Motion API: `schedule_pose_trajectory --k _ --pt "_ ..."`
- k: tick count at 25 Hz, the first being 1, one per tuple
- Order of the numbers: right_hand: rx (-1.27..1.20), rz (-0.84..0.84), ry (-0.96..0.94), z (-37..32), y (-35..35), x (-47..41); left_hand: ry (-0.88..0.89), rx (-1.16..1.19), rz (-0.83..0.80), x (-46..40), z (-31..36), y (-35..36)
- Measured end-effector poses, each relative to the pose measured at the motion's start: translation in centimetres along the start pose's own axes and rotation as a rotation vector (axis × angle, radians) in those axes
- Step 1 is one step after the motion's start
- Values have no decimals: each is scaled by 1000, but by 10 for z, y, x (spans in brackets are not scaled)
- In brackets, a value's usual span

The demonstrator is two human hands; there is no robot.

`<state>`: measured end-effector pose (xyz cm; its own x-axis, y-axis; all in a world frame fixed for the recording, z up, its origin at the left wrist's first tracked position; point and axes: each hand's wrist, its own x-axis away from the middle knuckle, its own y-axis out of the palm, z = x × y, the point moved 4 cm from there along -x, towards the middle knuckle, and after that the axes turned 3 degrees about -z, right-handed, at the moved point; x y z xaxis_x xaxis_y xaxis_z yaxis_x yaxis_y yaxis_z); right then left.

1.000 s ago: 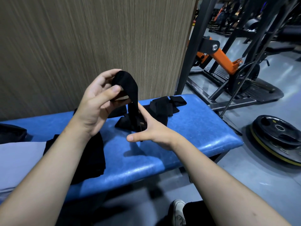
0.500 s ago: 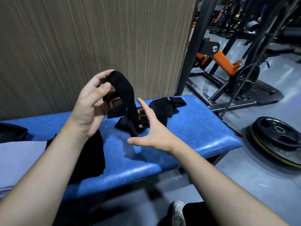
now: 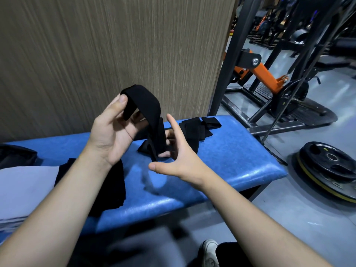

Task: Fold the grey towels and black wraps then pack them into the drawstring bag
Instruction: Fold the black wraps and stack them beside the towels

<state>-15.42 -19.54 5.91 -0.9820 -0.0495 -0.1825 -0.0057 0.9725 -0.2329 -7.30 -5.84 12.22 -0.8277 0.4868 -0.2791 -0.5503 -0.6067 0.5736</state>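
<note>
**Wrap fold in hand, over the gym bench**

Gym floor, wood-grain wall panel behind; blue padded bench (image 3: 221, 160) carries the work; weight plate (image 3: 331, 166) on the floor at right. Left hand (image 3: 111, 132) holds the upper end of a black wrap (image 3: 148, 105) between thumb and fingers, arched over; right hand (image 3: 179, 157) spread wide, fingertips at the hanging tail. More black wraps (image 3: 196, 128) lie behind; grey towel (image 3: 25, 187) at left edge; drawstring bag not identifiable.

Risk, judged: right hand has no firm hold; tail may slip and the fold come undone.

Versus one second ago: wrap's loop opened wider, left thumb lifted higher; right hand splayed further.
</note>
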Motion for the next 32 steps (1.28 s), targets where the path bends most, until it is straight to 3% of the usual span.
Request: schedule_pose_trajectory --k 4,7,17,25,32 --pt "-194 -25 49 0 -8 2 -9 81 73 -2 -2 -10" --pt "-363 -33 109 5 -7 1 -37 -21 88 -1 -5 -13" --pt "-580 146 248 14 -31 2 -10 -495 -137 0 -15 -10" --pt "-773 149 156 4 -38 3 -109 -543 -209 3 -32 -6" --pt "-384 158 -54 0 -40 3 -170 -454 -228 4 -40 -2"
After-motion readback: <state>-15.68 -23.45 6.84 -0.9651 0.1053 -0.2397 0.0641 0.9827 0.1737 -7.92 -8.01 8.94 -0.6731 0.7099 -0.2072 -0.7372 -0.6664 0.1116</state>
